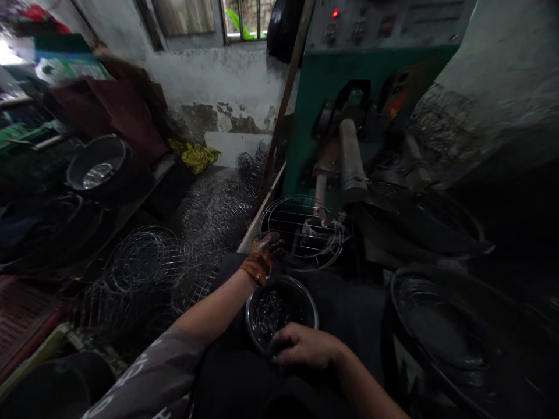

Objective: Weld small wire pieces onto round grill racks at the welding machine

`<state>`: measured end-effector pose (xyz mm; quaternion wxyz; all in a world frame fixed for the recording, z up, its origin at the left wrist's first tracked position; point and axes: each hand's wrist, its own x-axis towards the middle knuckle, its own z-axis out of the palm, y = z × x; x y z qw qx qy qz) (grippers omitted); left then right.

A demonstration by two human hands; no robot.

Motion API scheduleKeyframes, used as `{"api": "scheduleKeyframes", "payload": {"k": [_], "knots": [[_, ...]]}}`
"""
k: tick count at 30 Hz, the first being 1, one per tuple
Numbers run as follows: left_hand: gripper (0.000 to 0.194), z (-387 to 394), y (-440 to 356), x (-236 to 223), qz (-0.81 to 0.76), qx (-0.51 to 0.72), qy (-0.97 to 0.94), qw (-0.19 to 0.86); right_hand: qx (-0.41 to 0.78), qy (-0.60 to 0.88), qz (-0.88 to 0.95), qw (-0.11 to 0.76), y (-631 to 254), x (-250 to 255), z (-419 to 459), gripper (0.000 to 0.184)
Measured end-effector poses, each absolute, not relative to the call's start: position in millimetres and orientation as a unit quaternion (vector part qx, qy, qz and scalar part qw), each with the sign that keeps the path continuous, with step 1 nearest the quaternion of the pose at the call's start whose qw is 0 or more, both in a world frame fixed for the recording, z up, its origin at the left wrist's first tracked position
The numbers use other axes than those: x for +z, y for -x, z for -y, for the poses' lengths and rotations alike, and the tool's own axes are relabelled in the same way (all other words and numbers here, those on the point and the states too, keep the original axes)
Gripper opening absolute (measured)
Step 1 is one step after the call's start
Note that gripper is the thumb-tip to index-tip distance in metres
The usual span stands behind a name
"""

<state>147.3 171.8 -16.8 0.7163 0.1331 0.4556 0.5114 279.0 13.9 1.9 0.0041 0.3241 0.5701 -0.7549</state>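
My left hand, in a worn orange-brown glove, is closed on the near left rim of a round wire rack. Parallel bars cross the rack, which sits below the electrode of a green machine. On my lap rests a metal bowl holding many small, thin metal pieces. My bare right hand is at the bowl's near edge with its fingers curled together over the inside. Its fingertips are dark, and what they hold, if anything, cannot be made out.
Heaps of wire racks cover the floor to the left. A black bucket with shiny pieces stands farther back. To the right is a large round container with wire inside. A wooden board slants beside the machine.
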Motion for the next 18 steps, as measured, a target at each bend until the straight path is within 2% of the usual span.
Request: {"api": "scheduleKeyframes", "payload": {"k": [4, 8, 11, 14, 18], "knots": [[0.034, -168.0, -148.6, -9.0, -0.464, 0.521, -0.110, 0.708, -0.769, -0.318, -0.554, 0.014, -282.1, -4.7, -14.0, 0.029], [0.035, -168.6, -146.7, -8.3, -0.465, 0.524, -0.104, 0.706, -0.813, -0.351, -0.462, -0.047, -295.6, -0.1, -16.0, 0.041], [0.036, -169.3, -145.1, -14.3, -0.456, 0.516, -0.117, 0.716, -0.799, -0.342, -0.495, -0.004, -299.4, 3.9, -14.4, 0.038], [0.037, -170.1, -144.9, -21.1, -0.457, 0.510, -0.123, 0.719, -0.730, -0.316, -0.604, 0.049, -293.7, 8.5, -10.5, 0.027], [0.041, -170.9, -145.0, -24.6, -0.452, 0.503, -0.120, 0.727, -0.549, -0.347, -0.756, 0.078, -281.9, 22.0, -3.1, 0.026]]}}
